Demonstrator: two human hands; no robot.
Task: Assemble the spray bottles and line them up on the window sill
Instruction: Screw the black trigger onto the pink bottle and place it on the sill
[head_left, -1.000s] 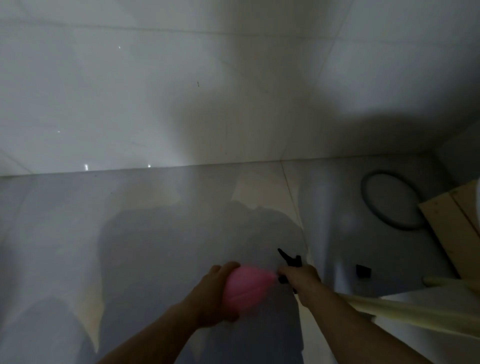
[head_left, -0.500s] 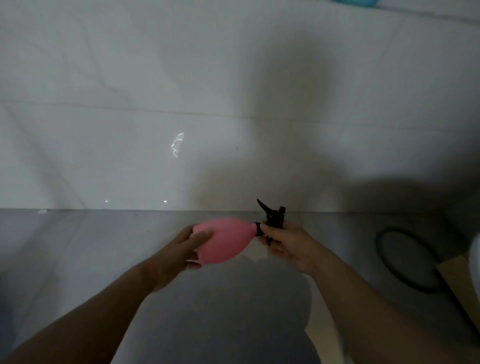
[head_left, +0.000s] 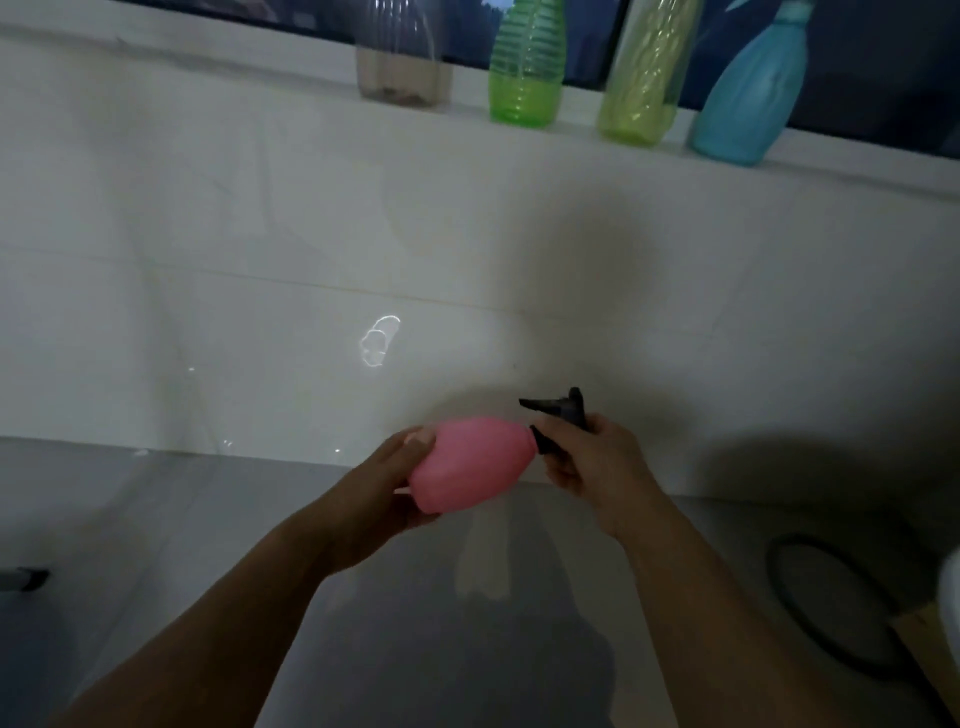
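A pink spray bottle (head_left: 470, 465) lies on its side in the air between my hands, in front of a white tiled wall. My left hand (head_left: 384, 480) grips its rounded base. My right hand (head_left: 592, 457) is closed around the black trigger head (head_left: 563, 410) at the bottle's neck, with the nozzle pointing left. On the white window sill (head_left: 260, 52) above stand several bottles in a row: a clear one (head_left: 402, 57), a green one (head_left: 527, 67), a yellow-green one (head_left: 641, 73) and a blue one (head_left: 745, 98). Their tops are cut off by the frame.
A grey glossy floor (head_left: 156, 545) meets the wall below my hands. A dark ring (head_left: 800, 597) lies on the floor at the right, beside a wooden board (head_left: 930, 649). A small dark object (head_left: 26, 578) sits at the left edge.
My view has tilted up from the floor to the wall, bringing the sill and its bottles into sight. Both hands rose with the pink bottle and kept their hold.
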